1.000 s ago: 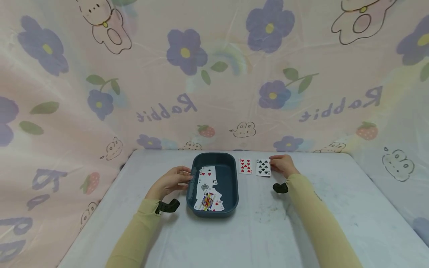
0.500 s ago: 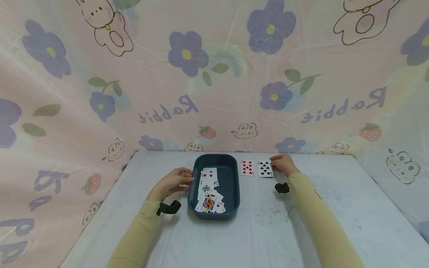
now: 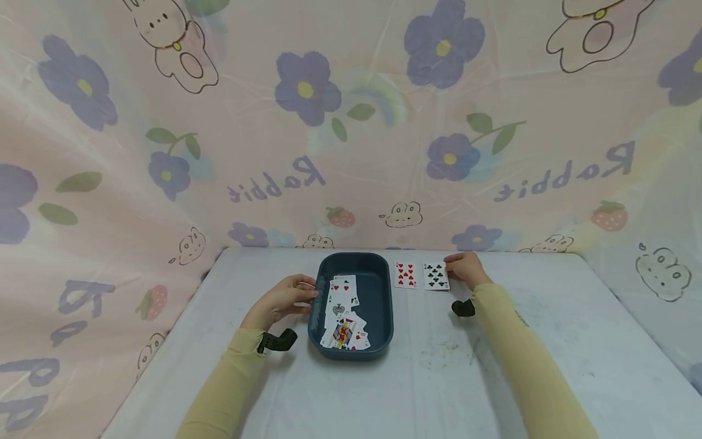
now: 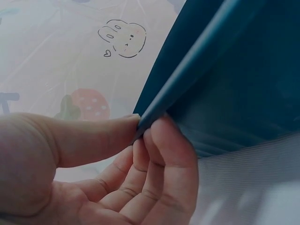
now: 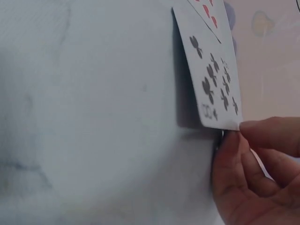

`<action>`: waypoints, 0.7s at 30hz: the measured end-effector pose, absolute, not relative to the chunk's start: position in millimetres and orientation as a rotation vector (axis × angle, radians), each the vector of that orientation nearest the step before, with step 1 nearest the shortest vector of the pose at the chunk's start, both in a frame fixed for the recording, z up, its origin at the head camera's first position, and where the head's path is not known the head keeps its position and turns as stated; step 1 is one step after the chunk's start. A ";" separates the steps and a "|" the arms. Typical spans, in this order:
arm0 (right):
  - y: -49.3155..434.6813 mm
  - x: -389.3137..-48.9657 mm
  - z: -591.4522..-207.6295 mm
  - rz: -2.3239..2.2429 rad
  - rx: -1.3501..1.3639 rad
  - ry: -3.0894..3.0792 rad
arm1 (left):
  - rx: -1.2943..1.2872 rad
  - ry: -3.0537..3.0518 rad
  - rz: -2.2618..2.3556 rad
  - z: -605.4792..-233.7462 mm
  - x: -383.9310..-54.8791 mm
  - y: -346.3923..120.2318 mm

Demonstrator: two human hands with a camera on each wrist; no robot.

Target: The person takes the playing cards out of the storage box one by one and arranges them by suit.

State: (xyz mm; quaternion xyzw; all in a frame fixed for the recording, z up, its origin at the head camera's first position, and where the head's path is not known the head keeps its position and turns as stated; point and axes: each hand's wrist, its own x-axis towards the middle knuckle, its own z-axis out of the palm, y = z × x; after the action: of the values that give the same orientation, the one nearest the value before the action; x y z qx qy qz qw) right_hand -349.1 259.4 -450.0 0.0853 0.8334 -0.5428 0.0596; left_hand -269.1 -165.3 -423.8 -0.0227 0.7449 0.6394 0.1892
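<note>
- Grasps the left rim of the dark blue tray [image 3: 375, 308] with the left hand [image 3: 278, 303], pinched between thumb and bent fingers.
- Pinches the eight of clubs [image 3: 436, 277] by its right edge with the right hand [image 3: 465, 270], between thumb and forefinger, to the right of the tray, level with its far half.
- Casts a dark shadow beneath the eight of clubs, tilted a little off the tabletop in the right wrist view.
- Between the tray and the eight of clubs, with a narrow gap on either side in the head view: a number card of hearts [image 3: 406, 275], face up, rank too small to read surely.
- Contains, along the left side of the tray, an ace of spades [image 3: 337, 310], partly covered, with a card showing two hearts [image 3: 345, 284] beside its far end.
- At the near end of the tray, overlapping others: a court card [image 3: 343, 333], face up, rank unclear.
- Right of the tray, nearer the person: faint dark smudges [image 3: 439, 353] on the white-covered table [image 3: 417, 402].
- Beyond the tray: a pale pink curtain [image 3: 362, 177] printed with purple flowers, strawberries, rabbits and reversed "Rabbit" lettering.
- To either side of the tray, on the forearms: pale yellow sleeves [image 3: 225, 387].
</note>
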 end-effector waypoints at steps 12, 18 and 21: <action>260.0 -347.3 -446.3 -1.586 0.248 2.554 | -0.059 2.101 1.802 -423.4 -269.4 -164.7; 259.7 -344.7 -443.6 -1.550 0.278 2.563 | -0.063 2.082 1.798 -423.9 -269.6 -165.8; 258.5 -343.8 -440.1 -1.520 0.281 2.578 | -0.056 2.087 1.795 -422.1 -269.6 -166.2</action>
State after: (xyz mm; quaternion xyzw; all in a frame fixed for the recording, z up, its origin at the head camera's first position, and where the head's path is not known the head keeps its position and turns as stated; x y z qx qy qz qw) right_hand -343.8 258.5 -440.1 0.0934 0.8557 -0.5044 0.0680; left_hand -269.6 -166.2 -422.1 -0.0200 0.7437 0.6397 0.1931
